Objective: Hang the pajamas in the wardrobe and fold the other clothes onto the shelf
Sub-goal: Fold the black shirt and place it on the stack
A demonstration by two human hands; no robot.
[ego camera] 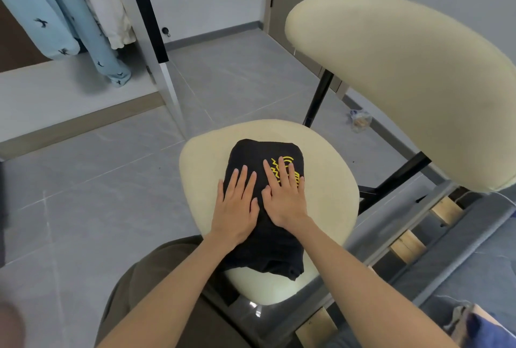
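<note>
A folded black garment point(268, 247) with a yellow print lies on the cream seat of a chair point(332, 188). My left hand point(237, 205) presses flat on the left half of it, fingers straight. My right hand point(283, 194) lies flat beside it, partly covering the yellow print. Light blue pajamas point(69, 15) with small dark motifs hang in the open wardrobe at the top left, next to a cream garment point(111, 12). The wardrobe's pale bottom shelf point(55, 96) lies below them.
The chair's wide cream backrest point(405, 82) rises at the right. A grey bed frame with wooden slats point(407, 244) runs along the right side. A crumpled plastic wrapper point(360, 120) lies on the grey tiled floor. The wardrobe's white post point(164, 79) stands just beyond the chair.
</note>
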